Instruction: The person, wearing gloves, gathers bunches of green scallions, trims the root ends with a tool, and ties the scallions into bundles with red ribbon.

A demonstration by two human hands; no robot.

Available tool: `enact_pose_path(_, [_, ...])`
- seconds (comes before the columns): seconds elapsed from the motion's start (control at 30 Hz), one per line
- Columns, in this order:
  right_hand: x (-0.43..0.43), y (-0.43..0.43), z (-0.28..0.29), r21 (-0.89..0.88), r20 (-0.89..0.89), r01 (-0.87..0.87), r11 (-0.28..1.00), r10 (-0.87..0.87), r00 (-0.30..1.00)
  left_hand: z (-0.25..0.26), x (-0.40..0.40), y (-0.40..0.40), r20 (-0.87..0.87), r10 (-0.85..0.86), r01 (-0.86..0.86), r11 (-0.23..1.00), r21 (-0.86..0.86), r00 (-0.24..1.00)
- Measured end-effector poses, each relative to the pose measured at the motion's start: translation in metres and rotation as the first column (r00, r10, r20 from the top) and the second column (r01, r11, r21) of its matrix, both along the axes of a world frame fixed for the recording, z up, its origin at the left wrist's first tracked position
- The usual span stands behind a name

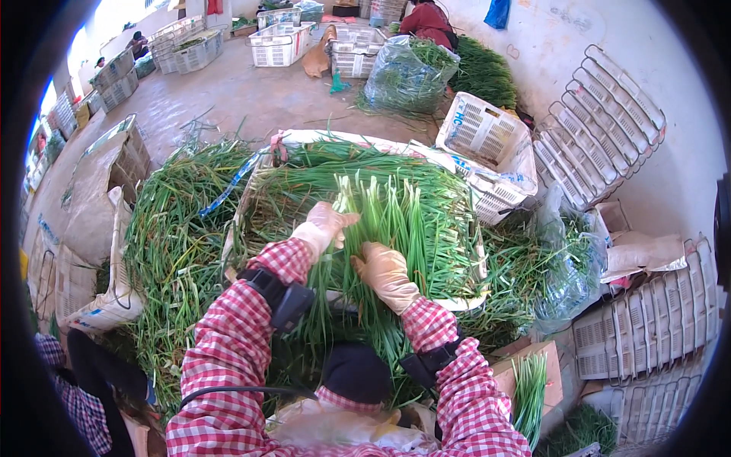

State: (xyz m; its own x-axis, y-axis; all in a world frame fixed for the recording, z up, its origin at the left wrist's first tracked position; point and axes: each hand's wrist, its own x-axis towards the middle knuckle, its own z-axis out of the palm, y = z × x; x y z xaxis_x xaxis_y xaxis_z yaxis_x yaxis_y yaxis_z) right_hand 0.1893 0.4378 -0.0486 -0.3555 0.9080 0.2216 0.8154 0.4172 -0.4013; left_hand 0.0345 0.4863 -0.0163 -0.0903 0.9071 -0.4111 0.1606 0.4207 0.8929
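In front of me a basket lined with a white sack (425, 149) holds a broad layer of green leafy stalks, like garlic chives (451, 228). My left hand (324, 228), in a pale glove, is at the left side of an upright bunch (371, 205) with pale stem ends pointing away from me. My right hand (389, 275), gloved too, has its fingers curled around the lower part of this bunch. Several small bunches stand side by side there. Whether my left fingers grip any stalks is hard to tell. Long leaves hang over the basket's near edge towards my lap.
Loose leaves (177, 228) are heaped at the left, more at the right beside a clear plastic bag (562, 268). A white plastic crate (485, 137) stands at the back right, near stacked crates (599, 125). A tied-looking bunch (530, 394) lies on a box. Other people sit farther off and at lower left.
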Motion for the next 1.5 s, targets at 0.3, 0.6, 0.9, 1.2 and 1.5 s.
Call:
enact_pose_path(0.3, [-0.024,0.053,0.025,-0.117,-0.086,0.102,0.988,-0.112,0.99,0.029,-0.067,-0.05,0.082,-0.007,-0.003,0.993,0.114,0.997])
enact_pose_path(0.6, [-0.002,0.04,0.043,-0.504,-0.517,-0.139,0.853,-0.168,0.839,0.076,-0.181,-0.119,-0.064,0.403,-0.376,0.892,0.25,0.913])
enact_pose_path(0.9, [0.049,0.041,0.047,-0.379,-0.138,0.199,0.904,-0.268,0.954,0.102,-0.103,-0.104,0.315,-0.178,0.143,0.981,0.131,0.932])
enact_pose_path(1.2, [0.021,-0.024,0.088,-0.46,-0.753,-0.327,0.826,-0.168,0.636,0.077,-0.067,-0.085,0.381,-0.356,0.287,0.931,0.227,0.853])
enact_pose_path(1.5, [-0.031,-0.089,0.081,-0.61,-0.652,-0.511,0.606,-0.017,0.758,0.108,-0.068,-0.136,-0.065,-0.448,0.452,0.875,0.173,0.892])
